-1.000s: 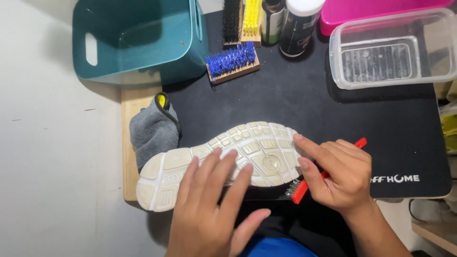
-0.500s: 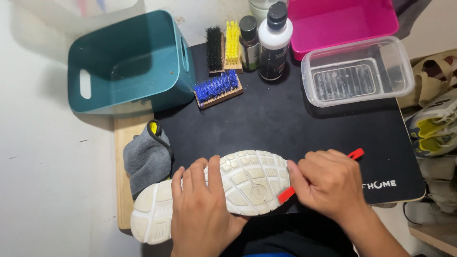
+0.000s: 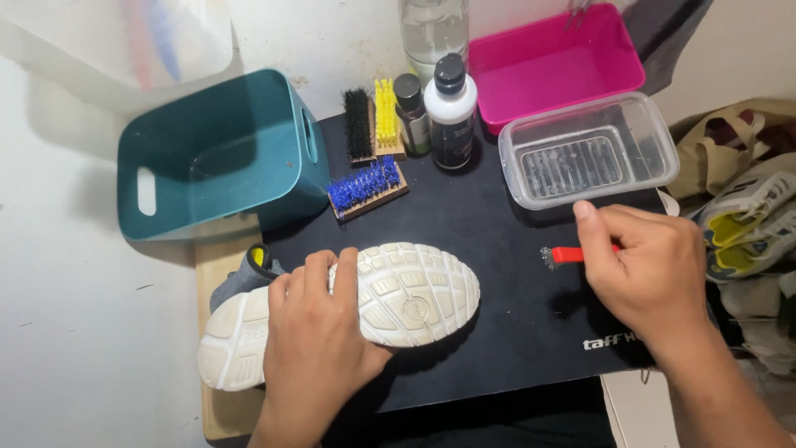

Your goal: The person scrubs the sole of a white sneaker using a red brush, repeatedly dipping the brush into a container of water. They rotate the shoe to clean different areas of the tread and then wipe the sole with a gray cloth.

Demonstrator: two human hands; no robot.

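Black matting (image 3: 497, 315) covers the small wooden table, pale floor to its left. Left hand (image 3: 319, 348) fingers (image 3: 308, 278) curl over the middle of an upturned shoe (image 3: 398, 303), pressing its white sole flat on the mat. Right hand (image 3: 651, 265) pinches a small red-handled brush (image 3: 568, 255), bristled tip pointing left, well apart from the shoe. Behind sit a clear plastic tub (image 3: 647, 141), a pink tub (image 3: 555, 62), bottles (image 3: 450, 108), three brushes (image 3: 369, 158) and a teal bin (image 3: 224, 158).
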